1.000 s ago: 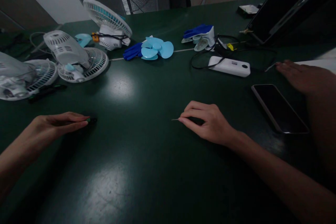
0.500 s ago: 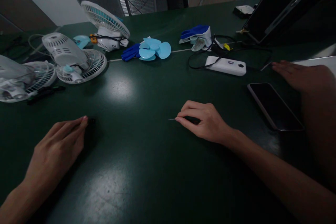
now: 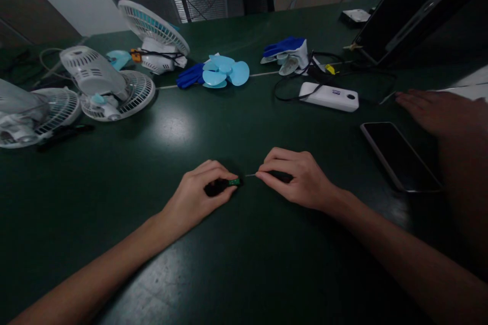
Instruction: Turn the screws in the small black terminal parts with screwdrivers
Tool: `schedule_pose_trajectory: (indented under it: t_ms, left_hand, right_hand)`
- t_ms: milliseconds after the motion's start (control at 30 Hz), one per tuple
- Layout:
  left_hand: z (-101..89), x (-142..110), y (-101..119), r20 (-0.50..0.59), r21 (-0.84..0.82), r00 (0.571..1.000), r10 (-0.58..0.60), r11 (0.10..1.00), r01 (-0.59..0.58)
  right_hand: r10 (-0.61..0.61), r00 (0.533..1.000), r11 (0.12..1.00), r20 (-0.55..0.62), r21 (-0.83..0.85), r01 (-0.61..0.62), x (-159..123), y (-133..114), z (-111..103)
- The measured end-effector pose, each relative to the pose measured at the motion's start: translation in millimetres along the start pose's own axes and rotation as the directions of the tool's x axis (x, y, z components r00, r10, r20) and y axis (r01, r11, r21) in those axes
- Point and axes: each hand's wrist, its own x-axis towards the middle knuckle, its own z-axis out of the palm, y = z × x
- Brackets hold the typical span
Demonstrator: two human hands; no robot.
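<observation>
My left hand [image 3: 198,190] is closed near the middle of the table, thumb and fingers pinching a small black piece with a green end [image 3: 234,182]. Its exact kind is too dark to make out. Facing it, my right hand [image 3: 299,177] grips a small screwdriver [image 3: 282,176] with a dark handle. The thin metal shaft pokes out from the fingertips and points left at the green end, a short gap away. Both hands rest low over the dark green tabletop [image 3: 213,264].
At right lies a phone [image 3: 400,157], beside another person's hand [image 3: 434,109]. A white power bank [image 3: 328,96] with a black cable is behind. Farther back are blue fan blades [image 3: 225,71], gloves [image 3: 284,51], several white fans [image 3: 118,91] and a black case [image 3: 412,5].
My left hand has moved right from the table's left side to the middle with the small black and green piece. My right hand has barely moved.
</observation>
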Motion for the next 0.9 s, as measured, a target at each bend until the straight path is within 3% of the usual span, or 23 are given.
schedule_pose_trajectory:
  t_ms: [167, 700, 900]
  left_hand:
    - [11.2, 20.2, 10.6, 0.033, -0.006, 0.999, 0.013, 1.0, -0.013]
    - [9.3, 16.2, 8.2, 0.03, 0.049, 1.0, 0.005, 0.999, -0.007]
    - [10.7, 16.2, 7.0, 0.023, 0.025, 0.999, 0.026, 0.999, -0.027]
  right_hand:
    - [0.009, 1.0, 1.0, -0.027, -0.022, -0.01, -0.3, 1.0, -0.2]
    - [0.009, 0.999, 0.99, 0.03, -0.14, -0.004, -3.0, -1.6, -3.5]
    - [0.021, 0.996, 0.987, -0.082, 0.163, -0.008, 3.2, -17.6, 4.2]
